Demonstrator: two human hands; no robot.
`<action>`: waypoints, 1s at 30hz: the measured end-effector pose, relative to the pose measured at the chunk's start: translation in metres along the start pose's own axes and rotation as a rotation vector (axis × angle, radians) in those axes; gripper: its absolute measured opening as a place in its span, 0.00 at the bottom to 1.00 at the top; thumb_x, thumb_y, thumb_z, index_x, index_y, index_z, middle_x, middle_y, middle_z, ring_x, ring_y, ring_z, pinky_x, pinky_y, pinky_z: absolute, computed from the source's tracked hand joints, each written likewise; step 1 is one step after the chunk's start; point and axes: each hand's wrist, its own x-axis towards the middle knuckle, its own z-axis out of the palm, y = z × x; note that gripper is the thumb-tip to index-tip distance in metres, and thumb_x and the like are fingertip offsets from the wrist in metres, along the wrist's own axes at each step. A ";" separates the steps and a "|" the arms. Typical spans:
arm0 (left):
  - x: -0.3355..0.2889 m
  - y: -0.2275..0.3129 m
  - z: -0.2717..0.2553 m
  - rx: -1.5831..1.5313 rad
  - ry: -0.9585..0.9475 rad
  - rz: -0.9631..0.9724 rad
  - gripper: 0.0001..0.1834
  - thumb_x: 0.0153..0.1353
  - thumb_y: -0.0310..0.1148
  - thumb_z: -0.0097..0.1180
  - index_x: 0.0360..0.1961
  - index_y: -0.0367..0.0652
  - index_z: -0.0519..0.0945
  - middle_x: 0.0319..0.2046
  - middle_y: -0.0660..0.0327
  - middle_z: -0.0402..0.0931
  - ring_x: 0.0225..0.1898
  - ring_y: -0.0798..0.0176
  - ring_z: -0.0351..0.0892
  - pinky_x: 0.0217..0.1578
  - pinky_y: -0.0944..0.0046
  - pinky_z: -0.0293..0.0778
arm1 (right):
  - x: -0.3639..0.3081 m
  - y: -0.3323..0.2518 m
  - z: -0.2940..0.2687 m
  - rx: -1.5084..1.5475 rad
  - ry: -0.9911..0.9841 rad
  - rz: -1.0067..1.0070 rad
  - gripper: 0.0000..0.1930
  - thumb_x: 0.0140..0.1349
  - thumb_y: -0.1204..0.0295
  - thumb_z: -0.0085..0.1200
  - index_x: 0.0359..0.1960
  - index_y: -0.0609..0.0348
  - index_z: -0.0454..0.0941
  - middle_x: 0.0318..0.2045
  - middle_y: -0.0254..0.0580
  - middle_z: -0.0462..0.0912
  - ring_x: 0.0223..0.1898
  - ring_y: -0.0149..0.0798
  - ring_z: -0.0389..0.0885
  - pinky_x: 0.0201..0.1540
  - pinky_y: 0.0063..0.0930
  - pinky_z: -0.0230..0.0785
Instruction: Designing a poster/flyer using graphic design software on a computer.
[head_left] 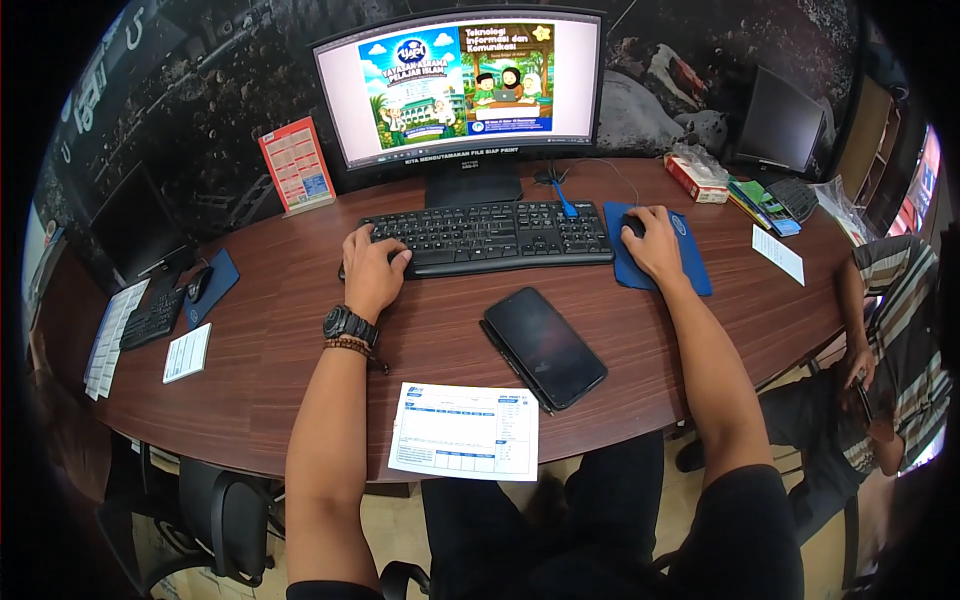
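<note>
At the left end of the black keyboard [470, 238], my left hand [372, 266] rests with its fingers curved apart over the keys, holding nothing. My right hand [655, 243] is wrapped over a dark computer mouse [634, 226], most of it hidden under the palm. Beneath the mouse lies a blue mouse pad [697, 262]. Behind the keyboard stands a curved monitor [458, 85] that is lit, showing two colourful illustrated covers side by side. A blue cable plug [566, 203] lies across the keyboard's top edge.
A dark phone [548, 345] and a printed form [464, 432] lie on the wooden desk [270, 340] between my forearms. A red-edged calendar [298, 165] stands left of the monitor. At right are a red-white box [697, 175], papers, another monitor [780, 118] and a seated person [890, 320] holding a phone.
</note>
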 end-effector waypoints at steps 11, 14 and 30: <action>-0.005 -0.001 -0.008 0.086 -0.099 -0.316 0.46 0.54 0.60 0.68 0.63 0.35 0.70 0.57 0.35 0.67 0.61 0.34 0.65 0.62 0.44 0.64 | -0.002 -0.001 -0.001 0.024 -0.001 0.012 0.20 0.56 0.64 0.60 0.51 0.57 0.81 0.53 0.54 0.75 0.53 0.57 0.78 0.57 0.45 0.71; -0.004 -0.006 -0.006 0.087 -0.106 -0.337 0.53 0.51 0.63 0.69 0.64 0.29 0.67 0.55 0.36 0.69 0.57 0.35 0.70 0.57 0.44 0.70 | -0.001 -0.001 -0.001 0.025 -0.002 0.011 0.21 0.56 0.64 0.59 0.51 0.57 0.81 0.53 0.53 0.75 0.53 0.57 0.78 0.57 0.45 0.71; -0.004 -0.008 -0.004 0.163 -0.075 -0.319 0.53 0.46 0.69 0.68 0.47 0.20 0.75 0.49 0.38 0.72 0.53 0.41 0.73 0.55 0.50 0.72 | -0.004 -0.003 -0.003 0.105 -0.046 -0.149 0.18 0.59 0.66 0.59 0.49 0.60 0.82 0.50 0.53 0.76 0.53 0.56 0.77 0.57 0.42 0.70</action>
